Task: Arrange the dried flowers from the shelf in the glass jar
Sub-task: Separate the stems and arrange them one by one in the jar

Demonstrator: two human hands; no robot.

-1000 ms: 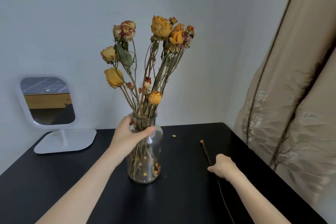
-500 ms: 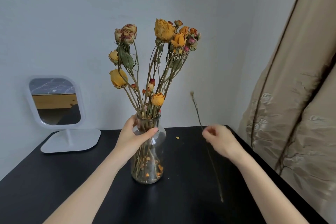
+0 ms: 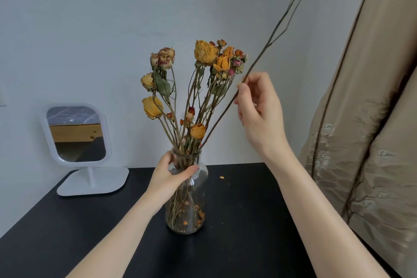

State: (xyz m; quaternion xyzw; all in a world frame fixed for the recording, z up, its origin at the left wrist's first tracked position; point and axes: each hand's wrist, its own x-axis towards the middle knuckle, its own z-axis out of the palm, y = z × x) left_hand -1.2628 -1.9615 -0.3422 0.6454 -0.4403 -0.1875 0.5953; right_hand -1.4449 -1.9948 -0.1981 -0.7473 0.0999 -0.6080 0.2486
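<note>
Entry: inserting one stem. Our left hand [image 3: 168,176] grips the neck of the glass jar [image 3: 191,210]. Our right hand [image 3: 259,106] pinches a long budded stem [image 3: 225,108], its foot at the rim, leaning toward 1 o'clock. Next, we judge: lower it gently through the crowded, brittle dried flowers [image 3: 203,74]. Mirror [image 3: 76,133] at 9 o'clock; curtain [image 3: 372,119] at 3.

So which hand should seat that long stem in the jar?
Right, probably. The right hand pinches the long stem, its lower end at the mouth of the glass jar; the left hand grips the jar's neck, steadying it.
</note>
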